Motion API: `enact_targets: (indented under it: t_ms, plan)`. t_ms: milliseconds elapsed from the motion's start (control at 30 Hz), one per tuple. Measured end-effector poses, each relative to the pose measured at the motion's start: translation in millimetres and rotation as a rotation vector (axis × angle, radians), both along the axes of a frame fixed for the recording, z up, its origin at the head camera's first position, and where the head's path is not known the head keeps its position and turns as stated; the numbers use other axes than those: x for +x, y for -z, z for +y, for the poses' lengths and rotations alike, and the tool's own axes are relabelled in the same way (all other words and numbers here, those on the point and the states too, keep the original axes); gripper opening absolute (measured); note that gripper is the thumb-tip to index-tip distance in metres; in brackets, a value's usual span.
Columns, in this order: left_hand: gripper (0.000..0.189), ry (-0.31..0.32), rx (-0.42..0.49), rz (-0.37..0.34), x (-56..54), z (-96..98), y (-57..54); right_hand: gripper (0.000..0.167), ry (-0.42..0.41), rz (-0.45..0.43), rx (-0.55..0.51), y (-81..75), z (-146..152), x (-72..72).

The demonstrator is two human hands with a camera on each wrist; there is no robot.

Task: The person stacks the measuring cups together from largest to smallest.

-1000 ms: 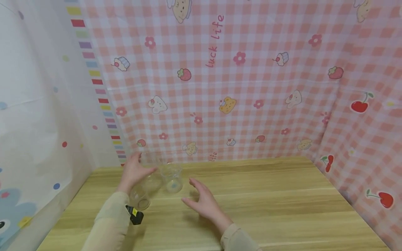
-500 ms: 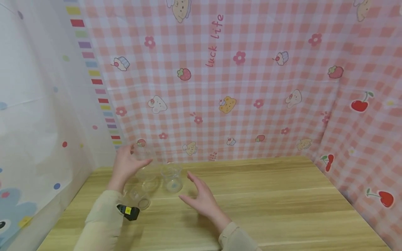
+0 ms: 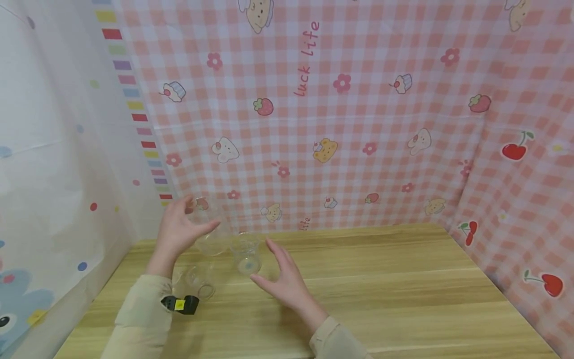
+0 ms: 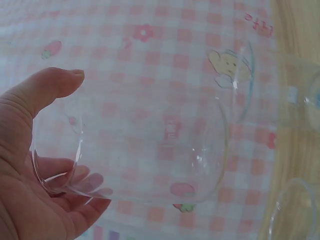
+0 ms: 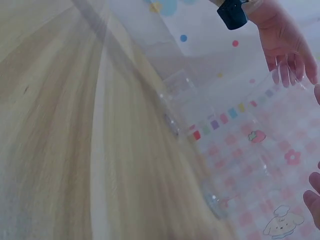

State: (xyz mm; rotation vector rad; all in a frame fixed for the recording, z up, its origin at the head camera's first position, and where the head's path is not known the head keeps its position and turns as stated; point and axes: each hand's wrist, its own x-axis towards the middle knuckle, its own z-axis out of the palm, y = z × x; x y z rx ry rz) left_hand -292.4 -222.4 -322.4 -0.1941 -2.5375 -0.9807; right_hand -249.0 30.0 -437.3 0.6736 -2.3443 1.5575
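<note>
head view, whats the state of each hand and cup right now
left hand: curled round the lifted clear cup
lifted clear cup: held off the table
right hand: thumb and fingers apart, gripping nothing
clear cup by the right hand: standing upright
clear cup by the left wrist: on the table

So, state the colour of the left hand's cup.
Clear, colourless cup; the left wrist view shows it best.

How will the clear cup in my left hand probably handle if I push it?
The clear cup is likely stiff: its wall looks undented where the left hand grips it. Its smooth, glossy surface may be slippery. With round sides, it could roll if laid down.
</note>
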Motion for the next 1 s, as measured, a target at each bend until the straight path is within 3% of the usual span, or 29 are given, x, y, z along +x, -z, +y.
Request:
enact_targets:
  t_ms: [200, 367, 500, 733, 1000]
  plan:
    - [0.095, 0.024, 0.020, -0.009, 13.3, 14.9, -9.2, 0.092, -0.027, 0.057, -0.039, -9.2, -1, 4.3]
    - [0.088, 0.061, 0.043, 0.024, 21.2, 27.2, -10.5, 0.095, -0.040, 0.060, -0.053, -12.4, -2, 6.1]
    - [0.090, 0.078, 0.033, 0.001, 27.2, 36.7, -10.1, 0.098, -0.039, 0.054, -0.057, -13.6, -3, 7.0]
    - [0.086, 0.117, 0.021, -0.023, 35.3, 52.6, 1.2, 0.100, -0.039, 0.035, -0.068, -12.8, -3, 7.8]
    - [0.091, 0.112, 0.008, -0.048, 42.5, 72.2, 16.8, 0.103, -0.013, -0.002, -0.080, -10.1, -1, 8.6]
